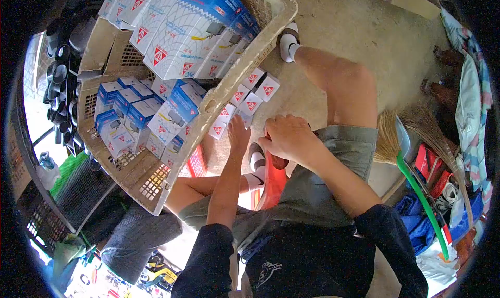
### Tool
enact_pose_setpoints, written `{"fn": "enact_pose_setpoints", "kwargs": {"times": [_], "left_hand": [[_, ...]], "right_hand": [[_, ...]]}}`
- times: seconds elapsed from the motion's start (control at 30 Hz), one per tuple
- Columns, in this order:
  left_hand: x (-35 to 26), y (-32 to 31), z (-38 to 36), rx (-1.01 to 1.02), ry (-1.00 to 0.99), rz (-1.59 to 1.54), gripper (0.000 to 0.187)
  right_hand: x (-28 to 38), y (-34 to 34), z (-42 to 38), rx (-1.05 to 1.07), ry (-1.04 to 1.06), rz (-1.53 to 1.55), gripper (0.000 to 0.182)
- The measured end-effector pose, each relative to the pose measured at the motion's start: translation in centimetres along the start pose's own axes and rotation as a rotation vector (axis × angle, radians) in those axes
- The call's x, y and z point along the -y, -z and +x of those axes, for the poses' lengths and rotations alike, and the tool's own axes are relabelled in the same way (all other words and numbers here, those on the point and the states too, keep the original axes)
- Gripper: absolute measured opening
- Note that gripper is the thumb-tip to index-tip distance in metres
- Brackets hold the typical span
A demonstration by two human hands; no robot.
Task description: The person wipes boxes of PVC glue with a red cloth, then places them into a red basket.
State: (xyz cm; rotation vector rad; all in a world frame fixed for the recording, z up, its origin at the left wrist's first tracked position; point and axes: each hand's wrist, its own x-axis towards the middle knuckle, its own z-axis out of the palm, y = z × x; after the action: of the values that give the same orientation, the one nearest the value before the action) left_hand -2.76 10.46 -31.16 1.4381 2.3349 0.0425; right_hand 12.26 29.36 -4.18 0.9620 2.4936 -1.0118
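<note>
My left hand (239, 135) reaches down to a cluster of small white boxes (251, 104) with red triangle marks, its fingers closed against the nearest small white box (244, 119). Over my lap, my right hand (292, 136) is curled closed; what it holds, if anything, is hidden beneath the fingers. Left of my hands stands a large beige plastic crate (208, 108), tilted in view. Inside it are several small blue-and-white boxes (174, 110) and, at the far end, larger blue-and-white PVC cartons (182, 37).
A red plastic seat (273, 186) is between my legs, and a red basket (197, 161) stands beside the crate. Brooms (386, 136) and a green-handled dustpan (411, 178) lie to the right. Black pipe fittings (60, 89) and mesh rolls (83, 191) crowd the left.
</note>
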Motion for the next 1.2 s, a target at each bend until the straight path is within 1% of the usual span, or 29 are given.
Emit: {"fn": "enact_pose_setpoints", "kwargs": {"times": [0.13, 0.33, 0.43, 0.53, 0.63, 0.67, 0.73, 0.77, 0.8, 0.83, 0.9, 0.97, 1.03, 1.07, 1.1, 1.13, 1.2], "left_hand": [[-1.3, 1.0, 0.5, 0.001, -0.021, 0.012, 0.072], [-2.3, 2.1, 1.1, 0.016, -0.035, -0.052, 0.059], [-2.5, 3.1, 1.6, -0.025, -0.020, -0.121, 0.057], [-2.9, 4.1, 0.6, -0.181, -0.137, -0.028, 0.061], [-3.8, 3.4, -2.3, -0.179, 0.159, -0.194, 0.060], [-4.4, 2.4, -3.3, -0.242, 0.333, -0.271, 0.059], [-4.6, 0.7, -4.1, -0.269, 0.885, -1.074, 0.066], [-4.1, 0.2, -4.4, -0.209, 1.045, -1.427, 0.070], [-3.8, -0.2, -4.6, -0.177, 1.261, -1.739, 0.075], [-2.7, -0.3, -4.7, -0.077, 1.358, -1.997, 0.080], [-1.1, -0.6, -4.6, 0.173, 1.512, -2.517, 0.093], [-2.8, 1.4, -2.9, 0.135, 1.376, -2.417, 0.092], [-2.4, 0.2, -1.3, 0.040, 1.223, -2.366, 0.092], [-0.4, -3.8, -0.8, -0.038, 1.133, -2.364, 0.091], [1.1, -6.4, -0.5, -0.114, 1.046, -2.358, 0.090], [1.7, -7.0, -0.1, -0.078, 1.058, -2.464, 0.083], [1.6, -8.8, 0.2, -0.314, 0.875, -2.390, 0.080]], "right_hand": [[0.0, 0.1, -0.1, -0.014, -0.005, -0.011, 0.041], [0.0, -0.4, -0.1, -0.021, 0.013, -0.037, 0.042], [0.4, 0.0, 0.1, 0.025, -0.033, -0.043, 0.041], [0.2, 0.0, 0.0, 0.032, -0.015, -0.005, 0.039], [0.3, -0.2, 0.2, 0.052, -0.043, 0.008, 0.037], [0.4, -0.1, 0.2, 0.050, -0.042, 0.011, 0.037], [0.5, 0.1, 0.1, 0.048, -0.041, 0.016, 0.035], [0.4, -0.1, 0.0, 0.033, -0.031, 0.009, 0.035], [0.3, -0.5, -0.1, 0.018, -0.021, 0.002, 0.034], [0.2, -0.7, -0.2, 0.004, -0.009, -0.004, 0.034], [0.2, -0.7, -0.3, 0.040, -0.019, 0.008, 0.034], [0.3, -0.4, -0.2, 0.071, -0.038, 0.018, 0.034], [0.5, -0.1, 0.0, 0.103, -0.066, 0.029, 0.034], [0.4, -0.2, 0.0, 0.083, -0.060, 0.011, 0.034], [0.4, -0.4, 0.0, 0.065, -0.055, -0.007, 0.033], [0.4, -0.5, 0.0, 0.047, -0.047, -0.025, 0.033], [0.5, -0.3, 0.1, 0.043, -0.034, -0.004, 0.033]]}}
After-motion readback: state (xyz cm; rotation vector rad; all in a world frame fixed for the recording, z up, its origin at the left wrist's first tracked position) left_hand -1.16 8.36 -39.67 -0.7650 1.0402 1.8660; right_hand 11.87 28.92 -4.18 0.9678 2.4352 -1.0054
